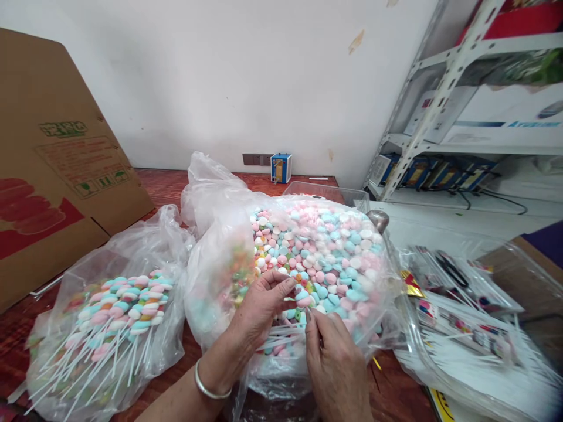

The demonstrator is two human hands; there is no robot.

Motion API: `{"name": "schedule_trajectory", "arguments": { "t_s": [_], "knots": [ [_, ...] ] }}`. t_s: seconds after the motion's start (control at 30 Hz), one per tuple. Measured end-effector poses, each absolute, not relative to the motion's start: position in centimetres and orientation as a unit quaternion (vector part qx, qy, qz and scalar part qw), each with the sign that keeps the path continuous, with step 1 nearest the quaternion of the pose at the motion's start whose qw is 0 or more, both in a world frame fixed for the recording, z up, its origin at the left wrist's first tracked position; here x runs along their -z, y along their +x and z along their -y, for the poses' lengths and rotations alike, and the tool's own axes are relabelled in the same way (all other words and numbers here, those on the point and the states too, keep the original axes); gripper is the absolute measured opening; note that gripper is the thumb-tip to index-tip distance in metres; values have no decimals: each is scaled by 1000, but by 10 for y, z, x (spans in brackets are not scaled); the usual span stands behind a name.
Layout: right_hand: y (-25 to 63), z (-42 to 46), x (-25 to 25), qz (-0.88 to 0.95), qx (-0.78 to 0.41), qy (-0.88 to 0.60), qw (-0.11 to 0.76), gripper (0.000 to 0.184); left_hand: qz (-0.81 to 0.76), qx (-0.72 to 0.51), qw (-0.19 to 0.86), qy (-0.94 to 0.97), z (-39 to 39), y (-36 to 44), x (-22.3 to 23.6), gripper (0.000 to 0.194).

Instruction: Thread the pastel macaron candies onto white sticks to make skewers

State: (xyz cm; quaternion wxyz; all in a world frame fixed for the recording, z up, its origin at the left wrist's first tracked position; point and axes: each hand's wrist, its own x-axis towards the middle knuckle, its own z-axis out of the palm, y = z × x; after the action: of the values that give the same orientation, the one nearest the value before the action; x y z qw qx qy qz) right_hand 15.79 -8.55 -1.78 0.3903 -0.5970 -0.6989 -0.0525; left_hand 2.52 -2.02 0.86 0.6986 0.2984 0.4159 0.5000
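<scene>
My left hand (pixel 264 302) is closed in a loose pinch over a large plastic-lined heap of candies (pixel 325 275). Close by, my right hand (pixel 336 357) has thumb and forefinger pressed together. Between the fingertips sits a small stack of blue and pink candies (pixel 304 296), with a gummy ring showing near it. Whether it is held or lies on the heap I cannot tell. White sticks (pixel 281 339) lie across the heap's near side, below my fingers. A silver bangle (pixel 211 384) circles my left wrist.
To the left, finished-looking candy skewers (pixel 123 302) lie on a clear plastic bag (pixel 171 228), beside a cardboard box (pixel 53 158). At right, a clear tray (pixel 413 334) holds white sticks and packets. A metal scoop (pixel 378 220) rests behind the heap; shelving (pixel 440 94) stands beyond.
</scene>
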Motion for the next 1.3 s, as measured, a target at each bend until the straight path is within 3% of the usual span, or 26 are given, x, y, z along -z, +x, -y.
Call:
{"name": "schedule_trajectory", "arguments": {
  "t_s": [0.17, 0.33, 0.63, 0.73, 0.83, 0.9, 1.1, 1.3],
  "knots": [
    [155, 87, 18, 698, 47, -602, 385, 42, -343, -474, 785, 205, 34, 37, -6, 31],
    [160, 89, 19, 717, 27, -596, 360, 40, -316, -540, 757, 189, 35, 41, -5, 26],
    [165, 81, 29, 697, 6, -627, 348, 40, -376, -453, 755, 289, 35, 49, -1, 35],
    [164, 57, 23, 670, -114, -637, 364, 34, -437, -412, 655, 459, 15, 40, -4, 33],
    [164, 17, 19, 648, -185, -636, 376, 27, -561, -350, 331, 674, -23, 21, -11, 31],
    [161, -12, 19, 651, -196, -631, 372, 24, -586, -338, 217, 704, -48, 11, -13, 25],
    [137, -55, 24, 671, -183, -628, 348, 22, -581, -314, 170, 732, -85, 8, -2, 15],
    [134, -50, 27, 680, -169, -633, 330, 26, -594, -359, 197, 693, -76, 6, -1, 16]
  ]
}}
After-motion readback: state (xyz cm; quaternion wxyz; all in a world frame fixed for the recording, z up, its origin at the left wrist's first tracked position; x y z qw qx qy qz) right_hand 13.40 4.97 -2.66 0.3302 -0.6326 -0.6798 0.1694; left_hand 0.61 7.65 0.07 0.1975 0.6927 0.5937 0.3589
